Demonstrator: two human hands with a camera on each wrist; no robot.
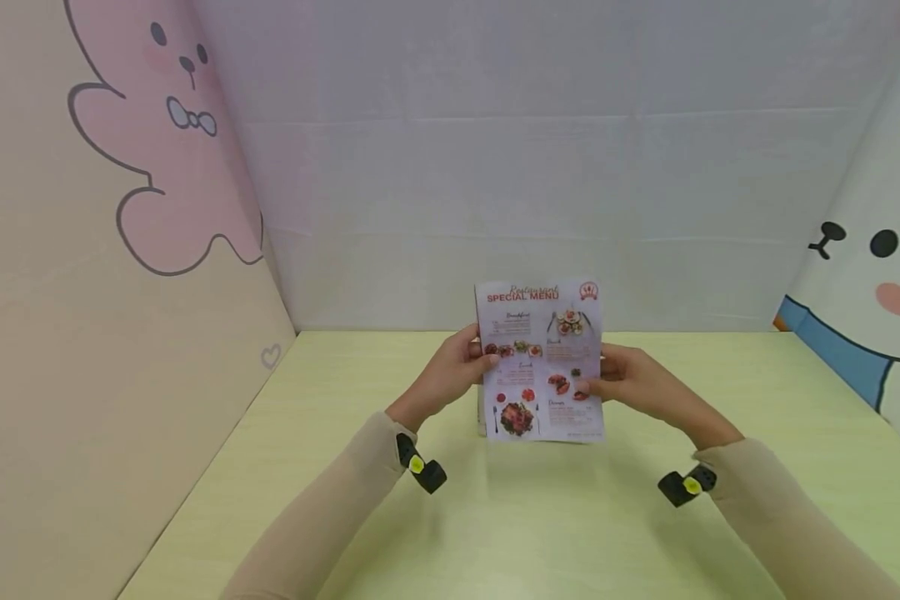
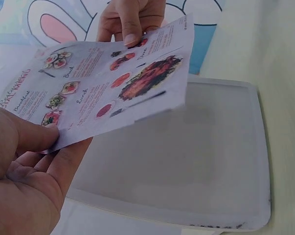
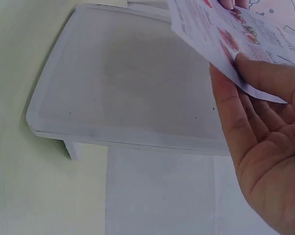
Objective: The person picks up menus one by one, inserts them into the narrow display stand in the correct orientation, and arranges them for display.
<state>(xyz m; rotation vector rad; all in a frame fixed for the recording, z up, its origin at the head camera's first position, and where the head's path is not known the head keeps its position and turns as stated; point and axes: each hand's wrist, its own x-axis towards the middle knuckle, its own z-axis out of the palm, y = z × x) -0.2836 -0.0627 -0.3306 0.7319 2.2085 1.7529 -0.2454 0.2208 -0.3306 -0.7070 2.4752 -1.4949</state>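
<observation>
A printed paper menu (image 1: 540, 387), headed "Special Menu" with food pictures, is held up by both hands near the table's far side. My left hand (image 1: 450, 371) pinches its left edge, thumb on the printed face and fingers behind. On the opposite edge my right hand (image 1: 641, 383) grips the same way. A pale, flat-topped stand (image 2: 211, 156) with rounded corners lies beyond the paper in the left wrist view. The right wrist view shows this stand (image 3: 123, 73) too, with a short leg (image 3: 72, 149) under one side. From the head, the menu hides most of it.
The pale green table (image 1: 390, 533) stretches out around the hands. White sheeting (image 3: 157, 196) appears below the stand's edge. A pale curtain (image 1: 450, 183) hangs behind the table, and cartoon-printed panels (image 1: 165, 208) flank it. Each wrist wears a small black camera (image 1: 423, 468).
</observation>
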